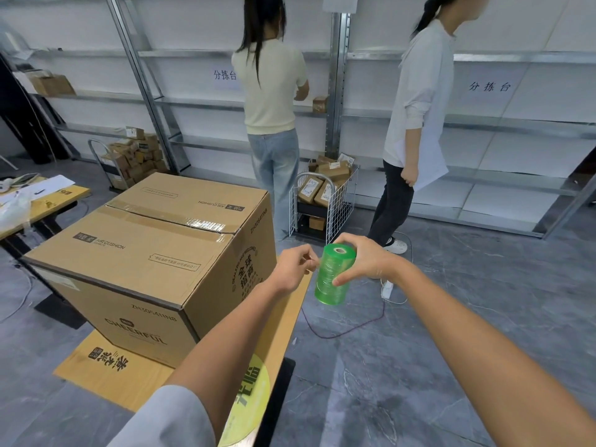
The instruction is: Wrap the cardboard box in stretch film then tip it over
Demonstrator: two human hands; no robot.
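One wire cart (338,208) beyond roll (330,287) | box (145,253) on table (96,372) | shelves (483,122) behind

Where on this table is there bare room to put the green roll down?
The table is bare at its near end, between the cardboard box and the near edge. A narrow strip runs along the box's right face, below the left hand. The side table at left is crowded with papers.

matt brown cardboard box (151,253), glossy tape seam (180,219); shiny translucent green plastic film roll (333,274)
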